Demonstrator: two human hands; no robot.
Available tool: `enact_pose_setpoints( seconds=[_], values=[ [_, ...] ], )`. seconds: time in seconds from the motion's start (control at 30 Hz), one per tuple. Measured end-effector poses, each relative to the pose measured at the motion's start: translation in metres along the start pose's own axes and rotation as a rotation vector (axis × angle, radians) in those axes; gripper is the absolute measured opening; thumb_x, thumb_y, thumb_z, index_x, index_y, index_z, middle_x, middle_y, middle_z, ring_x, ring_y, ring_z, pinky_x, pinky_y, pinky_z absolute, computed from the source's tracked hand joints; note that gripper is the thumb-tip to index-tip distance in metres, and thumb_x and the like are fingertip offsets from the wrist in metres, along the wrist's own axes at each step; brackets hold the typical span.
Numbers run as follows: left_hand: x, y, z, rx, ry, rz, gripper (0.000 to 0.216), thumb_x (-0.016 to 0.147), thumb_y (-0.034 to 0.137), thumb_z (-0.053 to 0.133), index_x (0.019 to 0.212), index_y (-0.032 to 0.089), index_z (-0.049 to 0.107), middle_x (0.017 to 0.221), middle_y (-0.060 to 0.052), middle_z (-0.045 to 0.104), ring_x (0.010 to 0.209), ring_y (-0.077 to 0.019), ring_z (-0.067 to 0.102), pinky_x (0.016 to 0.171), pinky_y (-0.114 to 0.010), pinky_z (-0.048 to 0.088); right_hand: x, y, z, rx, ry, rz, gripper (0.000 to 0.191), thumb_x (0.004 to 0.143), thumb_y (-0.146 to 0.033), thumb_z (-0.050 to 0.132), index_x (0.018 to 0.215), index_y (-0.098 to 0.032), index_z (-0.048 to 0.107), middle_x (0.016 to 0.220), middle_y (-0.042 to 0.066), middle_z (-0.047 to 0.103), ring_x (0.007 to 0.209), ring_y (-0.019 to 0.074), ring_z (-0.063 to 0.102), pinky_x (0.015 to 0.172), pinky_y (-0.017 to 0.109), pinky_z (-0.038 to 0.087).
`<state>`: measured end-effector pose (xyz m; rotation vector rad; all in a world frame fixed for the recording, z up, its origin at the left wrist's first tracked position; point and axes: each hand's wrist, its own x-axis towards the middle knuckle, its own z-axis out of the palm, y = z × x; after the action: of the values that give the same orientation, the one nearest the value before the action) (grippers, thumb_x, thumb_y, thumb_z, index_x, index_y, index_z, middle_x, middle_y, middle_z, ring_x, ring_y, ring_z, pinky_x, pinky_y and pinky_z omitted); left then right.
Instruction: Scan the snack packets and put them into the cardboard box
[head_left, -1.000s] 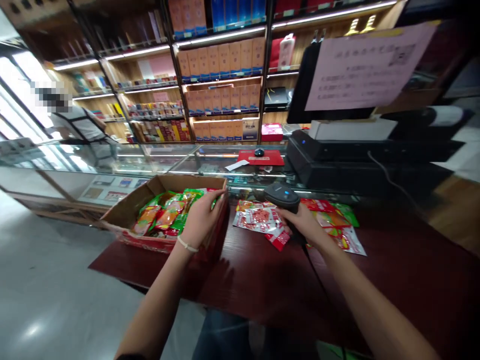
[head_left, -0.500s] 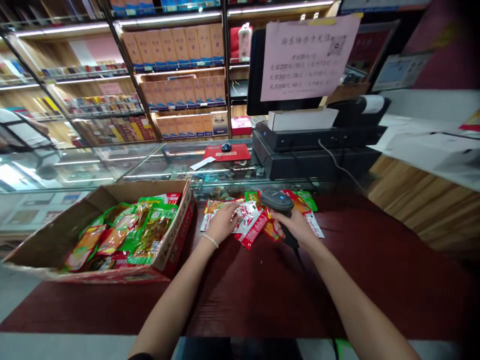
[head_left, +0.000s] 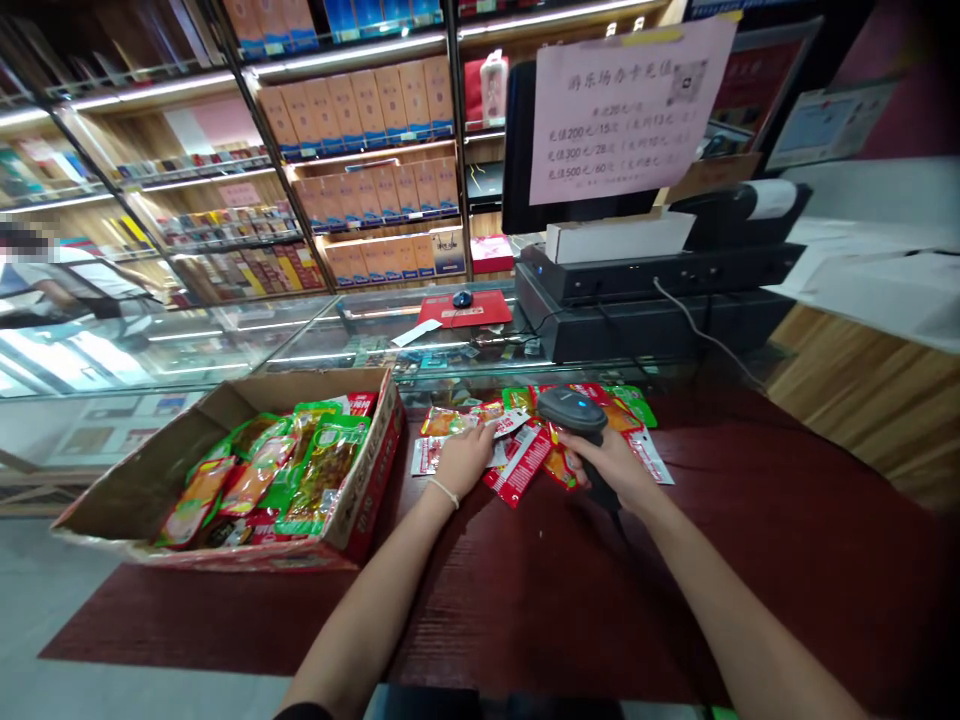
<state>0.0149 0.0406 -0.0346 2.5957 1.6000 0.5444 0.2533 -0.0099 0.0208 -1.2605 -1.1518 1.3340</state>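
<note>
My right hand (head_left: 616, 468) is wrapped round the handle of a dark grey barcode scanner (head_left: 571, 412), its head lit by a small blue light and tilted over the packets. My left hand (head_left: 463, 464), with a pale band on the wrist, grips a white and red snack packet (head_left: 513, 424) by its edge; the fingertips are partly hidden. Beneath it lies a red packet (head_left: 522, 464) with a white stripe. More snack packets in orange, green and white are spread around both hands, such as the green-edged packet (head_left: 636, 404) and a white packet (head_left: 654, 458).
On the left of the dark red table (head_left: 480, 610) stands an open cardboard box (head_left: 367, 470) of green and red snack packets. Behind are a glass counter (head_left: 300, 340), a mouse (head_left: 462, 299) on a red mat, a monitor (head_left: 517, 150) and a black printer (head_left: 712, 222). A person stands far left.
The white and red packet in my left hand is now tipped up, its printed front turned away. My view has shifted slightly left. The scanner stays over the packets.
</note>
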Motion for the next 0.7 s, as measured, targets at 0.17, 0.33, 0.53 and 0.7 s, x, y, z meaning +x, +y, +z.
enact_pose_setpoints(
  seconds=[0.17, 0.33, 0.53, 0.7],
  values=[
    [-0.014, -0.002, -0.02, -0.202, 0.109, -0.031, 0.048, 0.09, 0.013, 0.045, 0.136, 0.028, 0.052, 0.117, -0.011, 0.068, 0.104, -0.0253, 0.065, 0.091, -0.037, 0.049, -0.003, -0.004, -0.003, 0.008, -0.029, -0.085, 0.034, 0.077, -0.049, 0.072, 0.084, -0.019, 0.057, 0.051, -0.006, 0.053, 0.038, 0.0112, 0.048, 0.037, 0.024, 0.036],
    [-0.019, -0.003, -0.031, -0.648, 0.511, -0.195, 0.032, 0.095, 0.034, 0.047, 0.122, 0.021, 0.058, 0.123, -0.011, 0.064, 0.117, -0.0234, 0.058, 0.103, -0.037, 0.043, -0.005, -0.004, 0.0, -0.007, -0.006, -0.078, 0.036, 0.075, -0.05, 0.074, 0.073, -0.02, 0.055, 0.05, -0.005, 0.052, 0.039, 0.0116, 0.048, 0.037, 0.025, 0.036],
    [-0.009, -0.01, -0.009, -1.404, 0.544, -0.494, 0.033, 0.092, 0.038, 0.049, 0.12, 0.021, 0.054, 0.122, -0.006, 0.064, 0.114, -0.0181, 0.06, 0.101, -0.034, 0.045, -0.001, 0.007, 0.004, -0.068, -0.029, -0.08, 0.04, 0.076, -0.052, 0.073, 0.065, -0.019, 0.052, 0.05, -0.004, 0.053, 0.037, 0.0108, 0.049, 0.037, 0.024, 0.038],
    [-0.015, -0.013, -0.002, -1.81, 0.42, -0.515, 0.041, 0.076, 0.032, 0.071, 0.113, 0.021, 0.057, 0.113, -0.004, 0.068, 0.098, -0.018, 0.066, 0.093, -0.035, 0.051, 0.002, 0.015, 0.004, -0.129, -0.033, -0.096, 0.041, 0.076, -0.055, 0.071, 0.069, -0.018, 0.056, 0.05, -0.004, 0.053, 0.037, 0.012, 0.05, 0.037, 0.025, 0.041]
  ],
)
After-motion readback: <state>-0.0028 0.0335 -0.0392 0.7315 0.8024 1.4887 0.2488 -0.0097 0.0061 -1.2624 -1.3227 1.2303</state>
